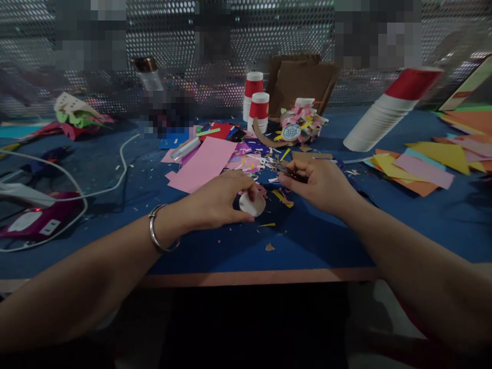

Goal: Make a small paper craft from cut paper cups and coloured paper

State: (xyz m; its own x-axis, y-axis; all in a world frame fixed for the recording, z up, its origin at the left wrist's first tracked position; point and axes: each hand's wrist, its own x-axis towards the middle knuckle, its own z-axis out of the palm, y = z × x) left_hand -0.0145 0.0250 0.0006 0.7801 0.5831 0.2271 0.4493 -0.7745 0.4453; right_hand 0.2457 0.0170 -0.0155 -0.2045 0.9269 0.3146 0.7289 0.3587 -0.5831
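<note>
My left hand [217, 201], with a metal bracelet on the wrist, is closed around a small round white object [252, 204] that rests on the blue table [307, 241]. My right hand [321, 184] is closed in a pinch just to the right of it, fingers pressed on something thin and dark that I cannot make out. Small paper scraps [282, 197] lie between and around both hands.
A pink paper sheet [203, 164] lies behind my left hand. Two red-and-white cup stacks [258, 110] and a decorated tape roll [292, 130] stand farther back. A tipped cup stack [388, 110] and coloured paper pieces [426, 164] lie right. White cable [96, 192] and a magenta device [38, 220] lie left.
</note>
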